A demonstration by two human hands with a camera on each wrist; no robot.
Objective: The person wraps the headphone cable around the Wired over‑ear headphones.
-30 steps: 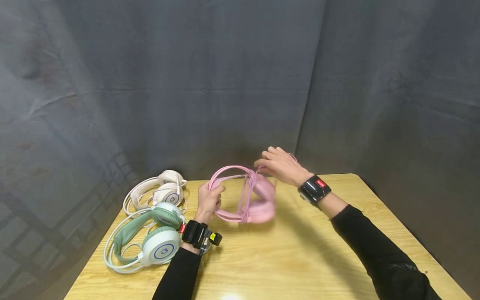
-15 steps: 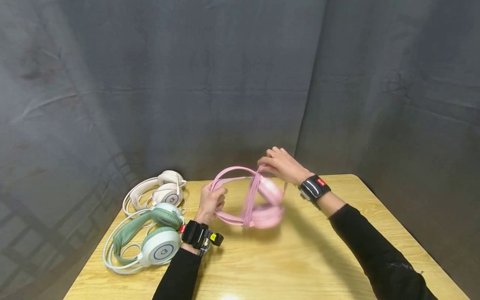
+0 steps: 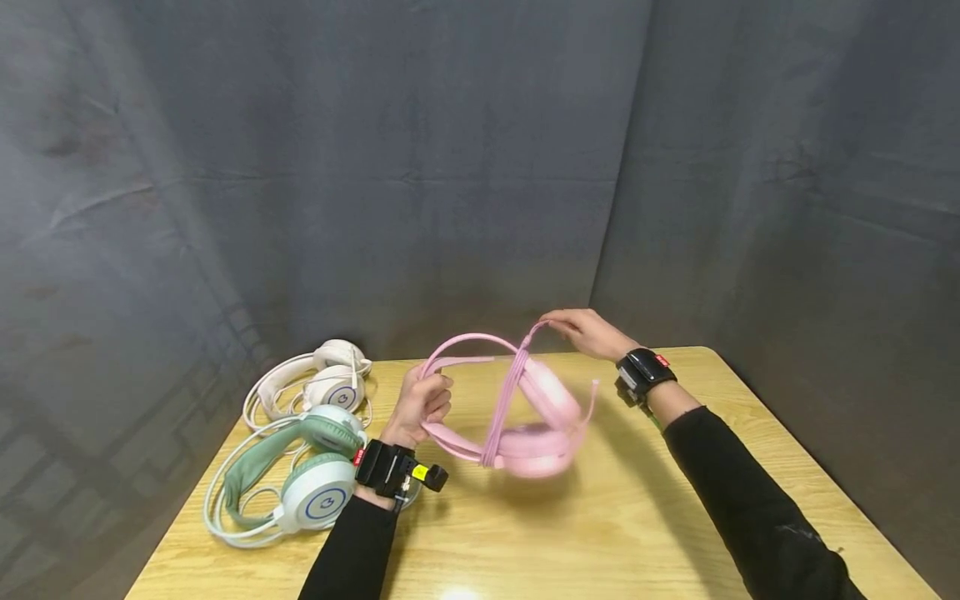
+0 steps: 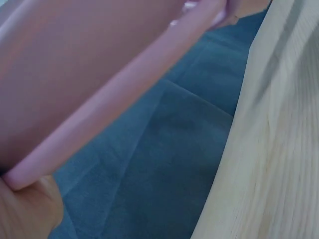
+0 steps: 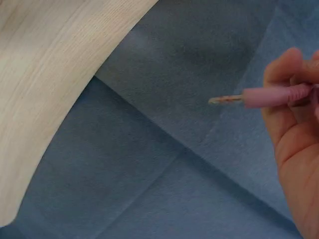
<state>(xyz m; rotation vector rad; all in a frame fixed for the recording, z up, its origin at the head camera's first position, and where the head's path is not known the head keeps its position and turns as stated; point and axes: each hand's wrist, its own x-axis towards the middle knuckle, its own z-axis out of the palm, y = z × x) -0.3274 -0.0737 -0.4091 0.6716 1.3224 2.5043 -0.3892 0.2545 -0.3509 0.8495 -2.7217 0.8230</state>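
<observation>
The left hand [image 3: 422, 407] grips the band of the pink headset [image 3: 517, 417], its fingers curled round the thin pink arch at the end nearest the green headset [image 3: 300, 467], and holds the whole thing up off the wooden table [image 3: 600, 517], above the middle of the far half of the top. The left wrist view shows the same hold from close by: a broad pink band [image 4: 99, 99] running slantwise across the picture, with a finger under its lower end and the table edge beside it. The pink ear cups hang low on the side of the headset away from the left hand, blurred in the head view, and several turns of pink cable [image 3: 504, 400] cross the band and the cups from top to bottom. The right hand [image 3: 588, 332] is raised just beyond the pink headset, on the side toward the table's far right corner, and pinches the cable's plug end between thumb and fingers; in the right wrist view the plug [image 5: 264, 97] sticks out from the fingertips with its metal tip bare (the tip itself is blurred). The green headset lies on the table just beside the left wrist, and the white headset [image 3: 322, 379] lies just behind the green one, toward the grey backdrop cloth [image 3: 450, 167].
</observation>
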